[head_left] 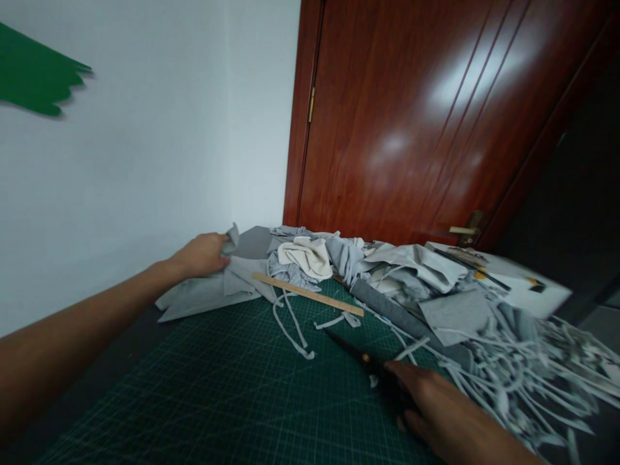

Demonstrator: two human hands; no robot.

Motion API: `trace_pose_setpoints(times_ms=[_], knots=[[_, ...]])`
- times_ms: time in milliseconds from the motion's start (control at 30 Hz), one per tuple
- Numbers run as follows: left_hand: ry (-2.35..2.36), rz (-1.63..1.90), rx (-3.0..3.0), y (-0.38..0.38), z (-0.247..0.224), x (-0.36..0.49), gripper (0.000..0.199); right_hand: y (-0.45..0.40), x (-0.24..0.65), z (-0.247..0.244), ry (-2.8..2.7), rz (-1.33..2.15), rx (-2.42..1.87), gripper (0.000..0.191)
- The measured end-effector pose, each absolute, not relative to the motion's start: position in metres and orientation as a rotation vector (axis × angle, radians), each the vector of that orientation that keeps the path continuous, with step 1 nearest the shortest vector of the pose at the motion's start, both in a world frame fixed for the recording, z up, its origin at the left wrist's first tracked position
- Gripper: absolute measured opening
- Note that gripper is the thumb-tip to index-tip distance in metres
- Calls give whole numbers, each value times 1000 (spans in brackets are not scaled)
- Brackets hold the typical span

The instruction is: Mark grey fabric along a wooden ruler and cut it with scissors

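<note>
At the left, my left hand pinches a piece of grey fabric above more grey fabric lying at the mat's far left edge. In the lower right, my right hand is wrapped round a pair of black scissors. The scissor blades look closed and point away to the left, over the green cutting mat. A wooden ruler lies across the mat's far part. Beside it are thin fabric strips, one of them looped.
A heap of grey cloth with a cream piece lies at the back. Many tangled strips cover the right side. A white box stands behind them. A wooden door and a white wall bound the far side.
</note>
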State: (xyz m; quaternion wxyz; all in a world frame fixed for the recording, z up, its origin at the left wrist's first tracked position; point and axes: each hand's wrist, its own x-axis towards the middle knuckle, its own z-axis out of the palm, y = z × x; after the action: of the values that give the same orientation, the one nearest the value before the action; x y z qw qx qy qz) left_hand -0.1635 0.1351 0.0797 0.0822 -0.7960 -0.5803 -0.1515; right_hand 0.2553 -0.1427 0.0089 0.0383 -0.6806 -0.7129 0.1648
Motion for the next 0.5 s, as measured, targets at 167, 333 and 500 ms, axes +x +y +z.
trace_pose_setpoints(times_ms=[167,333,500], knots=[[-1469,-118,-2606,144,45,-134,38,-143,253,5,-2210,487,-2087,85],[-1233,7,-2803,156,32,-118,38,-144,246,8,-2202,497,-2117,85],[-1123,-81,-2930,162,29,-121,38,-141,253,3,-2208,412,-2054,88]])
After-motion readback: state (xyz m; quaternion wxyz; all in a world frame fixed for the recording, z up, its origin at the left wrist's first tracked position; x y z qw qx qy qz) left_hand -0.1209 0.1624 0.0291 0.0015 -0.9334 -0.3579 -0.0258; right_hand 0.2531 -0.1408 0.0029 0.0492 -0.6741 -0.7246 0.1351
